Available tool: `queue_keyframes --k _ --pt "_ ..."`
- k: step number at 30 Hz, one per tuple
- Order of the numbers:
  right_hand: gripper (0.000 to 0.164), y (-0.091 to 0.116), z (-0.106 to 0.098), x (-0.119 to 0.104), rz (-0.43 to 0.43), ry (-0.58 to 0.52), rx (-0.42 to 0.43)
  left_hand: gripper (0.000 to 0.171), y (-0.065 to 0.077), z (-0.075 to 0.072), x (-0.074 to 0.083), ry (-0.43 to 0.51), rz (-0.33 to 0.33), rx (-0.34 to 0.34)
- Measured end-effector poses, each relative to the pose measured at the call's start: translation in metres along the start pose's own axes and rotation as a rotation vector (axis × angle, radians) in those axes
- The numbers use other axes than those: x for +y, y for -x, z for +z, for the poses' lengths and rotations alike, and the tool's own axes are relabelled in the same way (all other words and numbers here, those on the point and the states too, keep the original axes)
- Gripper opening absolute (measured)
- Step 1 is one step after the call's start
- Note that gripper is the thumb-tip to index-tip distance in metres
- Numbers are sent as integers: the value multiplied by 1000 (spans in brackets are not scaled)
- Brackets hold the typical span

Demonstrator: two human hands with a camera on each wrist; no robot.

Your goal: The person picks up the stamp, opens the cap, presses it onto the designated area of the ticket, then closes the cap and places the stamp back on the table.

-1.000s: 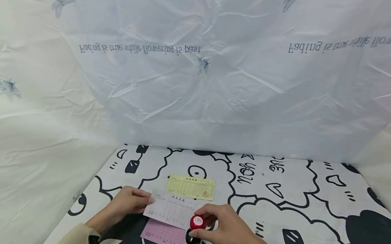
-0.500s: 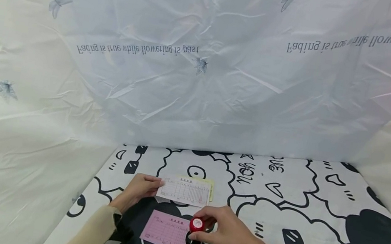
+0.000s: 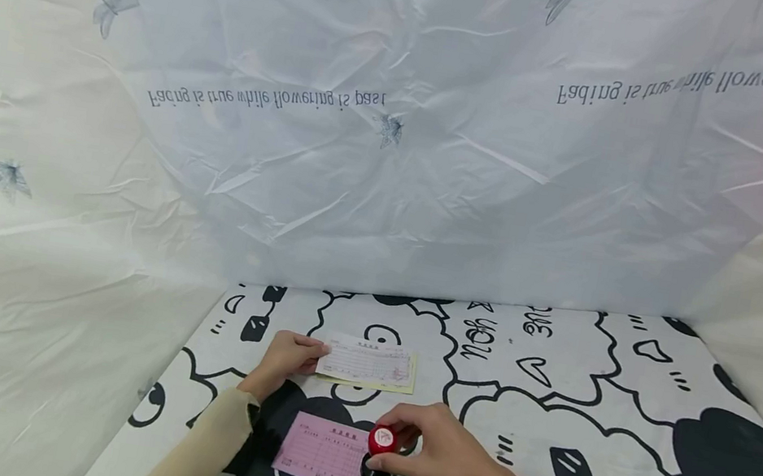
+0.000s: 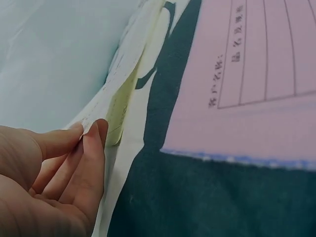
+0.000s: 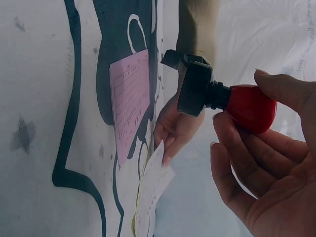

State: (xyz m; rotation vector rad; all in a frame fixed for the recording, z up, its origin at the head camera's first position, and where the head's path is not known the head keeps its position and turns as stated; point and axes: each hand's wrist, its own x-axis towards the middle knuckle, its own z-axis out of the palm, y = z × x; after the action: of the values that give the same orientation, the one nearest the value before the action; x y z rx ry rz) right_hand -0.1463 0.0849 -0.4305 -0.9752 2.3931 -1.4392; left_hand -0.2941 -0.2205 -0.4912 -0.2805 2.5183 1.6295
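Note:
My left hand [image 3: 290,358] pinches the left edge of a white printed form [image 3: 363,360] between thumb and fingers. The white form overlies a yellow form [image 4: 116,111], of which only a strip shows along its lower and right edges. In my right hand [image 3: 434,450] is a stamp with a red knob handle [image 5: 252,108] and a black base [image 5: 196,89], gripped by the knob between thumb and fingertips. The stamp is held over the right end of a pink form [image 3: 320,451] that lies flat on the table. A small red mark shows at the white form's right end.
A white cloth with black cartoon drawings [image 3: 512,406] covers the table. Pale plastic sheeting [image 3: 389,190] printed with lettering and dragonflies rises behind the table and along both sides.
My left hand has carried the white form away from over the pink form, forward onto the yellow one. The pink form is now uncovered. My right hand and the stamp have stayed almost still.

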Motion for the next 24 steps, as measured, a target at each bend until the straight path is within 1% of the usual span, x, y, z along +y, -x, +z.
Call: queue_keyframes --k 5,9,17,24 --pt "32 1 -1 -1 7 -2 0 20 -1 9 3 -107 52 32" --pt "33 1 -1 -1 5 0 2 17 -1 12 5 -166 67 64" --pt "30 2 0 0 -6 -12 1 15 0 11 8 -260 116 107" --pt "29 3 0 1 -8 -10 4 17 1 10 5 -316 137 106"
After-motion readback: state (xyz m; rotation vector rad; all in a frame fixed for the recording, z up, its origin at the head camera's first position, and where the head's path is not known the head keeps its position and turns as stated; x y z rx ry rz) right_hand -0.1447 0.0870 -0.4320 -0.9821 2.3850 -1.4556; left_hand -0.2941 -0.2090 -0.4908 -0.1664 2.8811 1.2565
